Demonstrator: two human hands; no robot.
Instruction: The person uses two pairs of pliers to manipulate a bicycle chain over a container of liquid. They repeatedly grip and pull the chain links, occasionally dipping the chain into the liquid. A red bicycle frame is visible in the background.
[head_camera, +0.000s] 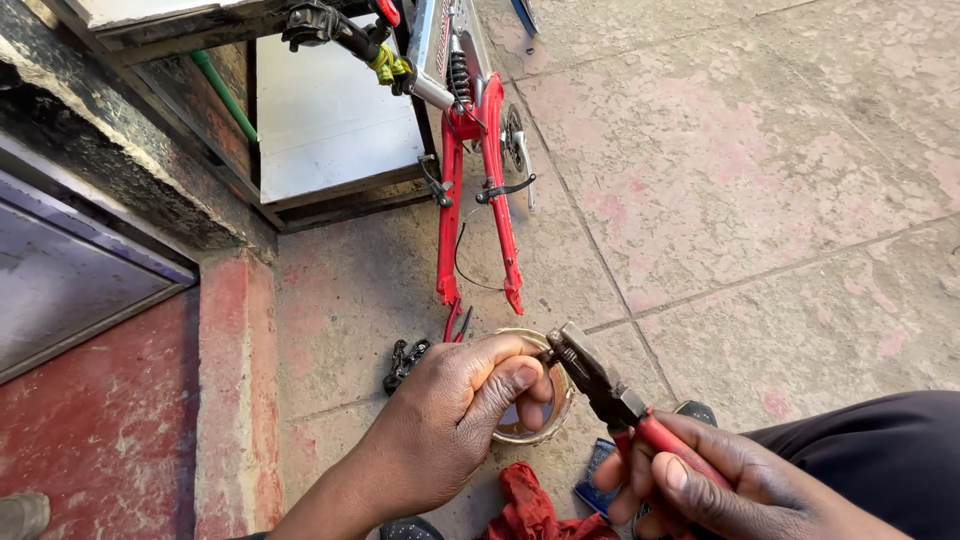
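The pliers (598, 382), gripped at their red handles by the curled right hand (700, 480), slant up-left so their jaws meet a small part pinched by the left hand (455, 420) over the round tin (540, 425).

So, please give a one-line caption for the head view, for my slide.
Right hand grips red-handled pliers toward a small part pinched by the left hand, above a round tin, near a red bike frame.
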